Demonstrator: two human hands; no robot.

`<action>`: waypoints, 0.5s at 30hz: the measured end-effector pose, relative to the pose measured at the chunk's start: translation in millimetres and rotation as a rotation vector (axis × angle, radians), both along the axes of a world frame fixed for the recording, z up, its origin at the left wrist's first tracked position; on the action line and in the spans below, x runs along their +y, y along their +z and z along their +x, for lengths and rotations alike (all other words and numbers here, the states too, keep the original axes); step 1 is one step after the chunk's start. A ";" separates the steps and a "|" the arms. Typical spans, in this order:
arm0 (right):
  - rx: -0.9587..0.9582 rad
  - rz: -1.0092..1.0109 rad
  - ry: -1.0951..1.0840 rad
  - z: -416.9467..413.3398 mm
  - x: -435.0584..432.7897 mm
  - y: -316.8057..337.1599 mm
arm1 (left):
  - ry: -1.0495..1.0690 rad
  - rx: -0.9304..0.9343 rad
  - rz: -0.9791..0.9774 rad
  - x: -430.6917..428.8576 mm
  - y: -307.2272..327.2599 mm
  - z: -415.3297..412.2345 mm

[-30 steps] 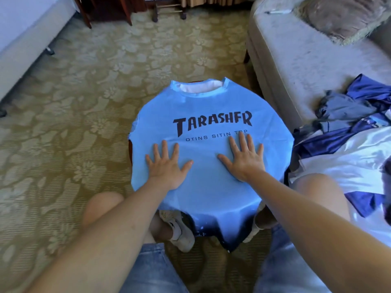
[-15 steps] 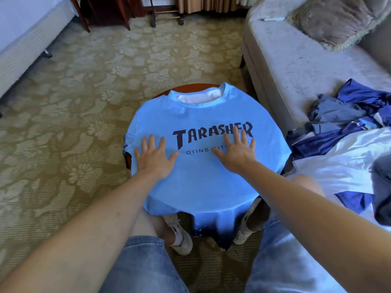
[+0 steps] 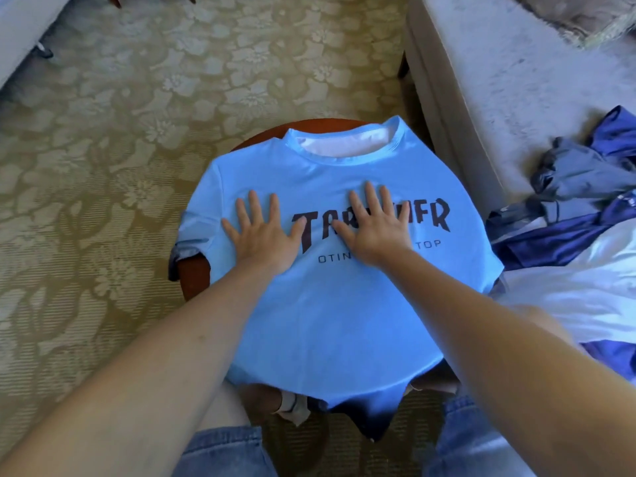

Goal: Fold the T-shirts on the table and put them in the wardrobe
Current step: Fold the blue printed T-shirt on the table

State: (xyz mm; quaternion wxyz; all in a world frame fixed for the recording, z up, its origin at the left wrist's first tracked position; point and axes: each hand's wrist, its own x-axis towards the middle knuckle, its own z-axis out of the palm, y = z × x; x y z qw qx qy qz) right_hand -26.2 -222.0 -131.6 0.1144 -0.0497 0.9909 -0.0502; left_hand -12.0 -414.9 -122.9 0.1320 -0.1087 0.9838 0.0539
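The scene is lit brightly and evenly by soft daylight, and the sofa point(image 3: 516, 80) and the white cloth point(image 3: 585, 287) at the right are washed out almost to glare. Only faint shadows are cast on the blue T-shirt point(image 3: 344, 321) by the left hand point(image 3: 265, 235) and the right hand point(image 3: 375, 232), while its hanging hem and the space under the table point(image 3: 194, 277) are left in deep shade. The edges are stretched by the wide lens, the forearms point(image 3: 155, 373) are swollen at the lower corners, and fine detail is slightly softened throughout.
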 end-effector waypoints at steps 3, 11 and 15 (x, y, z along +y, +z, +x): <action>0.004 0.027 -0.038 -4.1 22.9 2.3 | -0.035 -0.012 0.015 20.0 1.3 -5.6; -0.075 0.041 -0.101 1.0 37.7 14.0 | -0.104 0.122 0.135 -9.3 21.6 5.0; -0.021 0.065 -0.195 -1.2 -0.1 22.9 | 0.033 0.115 0.022 -45.0 21.2 22.4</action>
